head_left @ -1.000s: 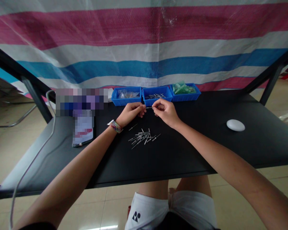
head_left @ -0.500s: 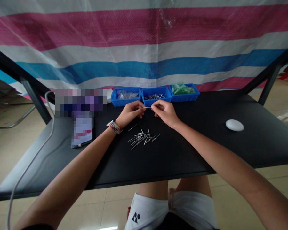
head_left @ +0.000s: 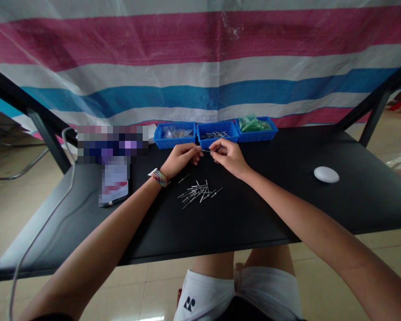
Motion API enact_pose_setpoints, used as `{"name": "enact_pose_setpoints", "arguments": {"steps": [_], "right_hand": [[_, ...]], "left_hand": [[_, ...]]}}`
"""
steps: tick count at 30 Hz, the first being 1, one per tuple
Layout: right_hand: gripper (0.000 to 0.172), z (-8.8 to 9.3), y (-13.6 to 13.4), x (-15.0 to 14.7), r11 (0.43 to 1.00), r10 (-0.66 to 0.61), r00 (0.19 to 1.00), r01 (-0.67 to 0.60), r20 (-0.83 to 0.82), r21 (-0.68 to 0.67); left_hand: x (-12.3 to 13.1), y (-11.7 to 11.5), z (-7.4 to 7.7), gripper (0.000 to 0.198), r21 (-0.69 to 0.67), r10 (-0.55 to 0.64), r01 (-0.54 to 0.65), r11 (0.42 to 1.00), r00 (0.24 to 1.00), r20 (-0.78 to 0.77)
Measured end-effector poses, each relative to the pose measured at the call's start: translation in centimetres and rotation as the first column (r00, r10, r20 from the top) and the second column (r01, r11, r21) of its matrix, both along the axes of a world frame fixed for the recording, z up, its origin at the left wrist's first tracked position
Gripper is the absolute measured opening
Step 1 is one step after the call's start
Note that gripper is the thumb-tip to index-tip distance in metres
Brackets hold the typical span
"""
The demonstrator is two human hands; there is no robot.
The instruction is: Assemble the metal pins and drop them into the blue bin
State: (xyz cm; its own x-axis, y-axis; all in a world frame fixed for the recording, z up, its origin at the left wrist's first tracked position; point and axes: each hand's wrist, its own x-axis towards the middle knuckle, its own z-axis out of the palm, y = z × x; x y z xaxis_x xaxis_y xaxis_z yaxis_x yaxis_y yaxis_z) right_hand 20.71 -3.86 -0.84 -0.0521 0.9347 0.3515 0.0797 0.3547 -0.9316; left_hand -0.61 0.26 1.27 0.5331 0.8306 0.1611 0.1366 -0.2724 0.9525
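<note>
A thin silvery blind rivet (head_left: 205,150) spans the small gap between my hands, just in front of the middle blue bin (head_left: 217,142). My left hand (head_left: 183,158) pinches one end with thumb and fingers. The other end is pinched by my right hand (head_left: 229,156). Below them on the black table lies a loose pile of blind rivets (head_left: 197,191), pointing in various directions. One single rivet (head_left: 184,178) lies apart from the pile, near my left wrist. More rivets (head_left: 215,134) fill the bottom of the middle bin.
A left blue bin (head_left: 163,141) holds a clear plastic bag; a right blue bin (head_left: 259,137) holds green plastic. A white oval object (head_left: 326,174) sits on the black table (head_left: 270,214) at right. Blurred items and a phone-like object (head_left: 115,183) lie left, near a cable (head_left: 53,214).
The rivet between my hands now looks darker and slightly tilted. My fingers have shifted only a little; the pile and bins are unchanged.
</note>
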Motion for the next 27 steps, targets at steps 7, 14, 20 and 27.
{"name": "enact_pose_setpoints", "arguments": {"steps": [7, 14, 20, 27], "right_hand": [[0.012, 0.23, -0.12, 0.04, 0.999, -0.025, 0.999, 0.024, 0.026, 0.020], [0.017, 0.35, -0.17, 0.07, 0.999, -0.035, 0.999, 0.035, 0.009, -0.002], [0.021, 0.23, -0.07, -0.01, 0.999, -0.037, 0.999, 0.037, 0.006, -0.006], [0.017, 0.36, -0.20, 0.02, 1.000, -0.011, 0.999, 0.011, -0.031, 0.003]], "left_hand": [[0.03, 0.04, -0.01, 0.047, -0.004, 0.002, -0.002, 1.000, 1.000, -0.002], [-0.13, 0.02, 0.03, 0.036, -0.009, -0.033, 0.034, 0.999, 0.999, 0.019], [-0.18, 0.15, -0.14, 0.032, 0.005, -0.041, 0.041, 0.999, 0.999, -0.001], [-0.08, 0.09, -0.08, 0.040, 0.013, -0.019, 0.019, 1.000, 0.999, -0.044]]}}
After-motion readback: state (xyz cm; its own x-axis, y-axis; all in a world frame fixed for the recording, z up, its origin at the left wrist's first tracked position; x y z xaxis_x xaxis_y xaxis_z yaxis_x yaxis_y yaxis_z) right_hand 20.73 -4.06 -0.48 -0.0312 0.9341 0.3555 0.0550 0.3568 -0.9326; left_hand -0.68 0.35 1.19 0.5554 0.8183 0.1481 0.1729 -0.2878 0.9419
